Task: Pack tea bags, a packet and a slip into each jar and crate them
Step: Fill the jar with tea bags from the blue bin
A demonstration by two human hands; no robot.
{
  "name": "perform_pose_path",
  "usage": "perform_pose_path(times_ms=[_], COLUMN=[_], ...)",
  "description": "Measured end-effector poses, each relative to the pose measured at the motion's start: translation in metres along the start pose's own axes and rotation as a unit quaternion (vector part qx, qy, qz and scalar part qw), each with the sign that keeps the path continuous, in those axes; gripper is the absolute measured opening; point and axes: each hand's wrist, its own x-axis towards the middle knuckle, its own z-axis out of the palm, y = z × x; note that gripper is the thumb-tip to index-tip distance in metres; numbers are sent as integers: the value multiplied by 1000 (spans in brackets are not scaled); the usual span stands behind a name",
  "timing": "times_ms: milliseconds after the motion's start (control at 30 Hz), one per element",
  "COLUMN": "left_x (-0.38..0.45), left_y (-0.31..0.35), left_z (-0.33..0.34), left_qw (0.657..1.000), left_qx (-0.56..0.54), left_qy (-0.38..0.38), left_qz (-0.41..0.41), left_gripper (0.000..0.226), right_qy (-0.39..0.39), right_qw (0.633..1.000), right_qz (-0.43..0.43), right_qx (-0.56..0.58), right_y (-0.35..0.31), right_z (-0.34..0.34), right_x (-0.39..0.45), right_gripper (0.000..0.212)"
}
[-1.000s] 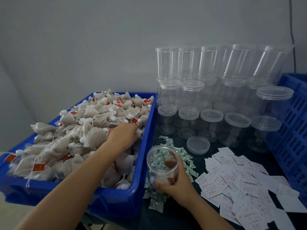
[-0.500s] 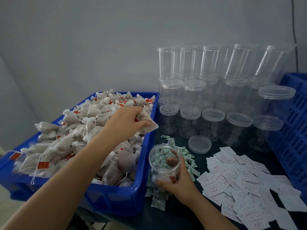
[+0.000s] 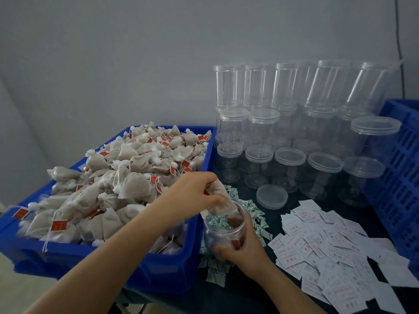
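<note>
Left hand [image 3: 195,191] pinches tea bag [image 3: 218,201] right at jar [image 3: 225,225] mouth. Right hand [image 3: 241,248] grips jar low, beside bin [image 3: 158,275]. Risk: bag snags rim, flops outside; string tag may catch on fingers.

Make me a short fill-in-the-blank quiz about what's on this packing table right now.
1. The left hand pinches a tea bag over the open ____.
2. The right hand grips the jar near its ____.
3. The loose tea bags fill a ____ bin.
4. A loose lid lies beside the white ____.

Answers: jar; base; blue; slips
</note>
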Motion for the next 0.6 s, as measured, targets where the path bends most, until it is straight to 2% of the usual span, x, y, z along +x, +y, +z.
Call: perform_pose_path(times_ms=[133, 267, 600], left_x=[-3, 0, 8], left_y=[5, 11, 16], left_z=[18, 29, 41], left_qw=[999, 998, 988], left_qx=[30, 38, 119], left_qy=[-7, -3, -67], left_qz=[37, 53, 65], left_gripper=[21, 20, 10], right_qy=[-14, -7, -3], right_qw=[999, 999, 999], right_qz=[-10, -33, -35], right_qx=[28, 28, 31], right_y=[3, 3, 4], right_z=[-1, -1, 0], right_x=[2, 2, 4], right_gripper=[102, 96, 95])
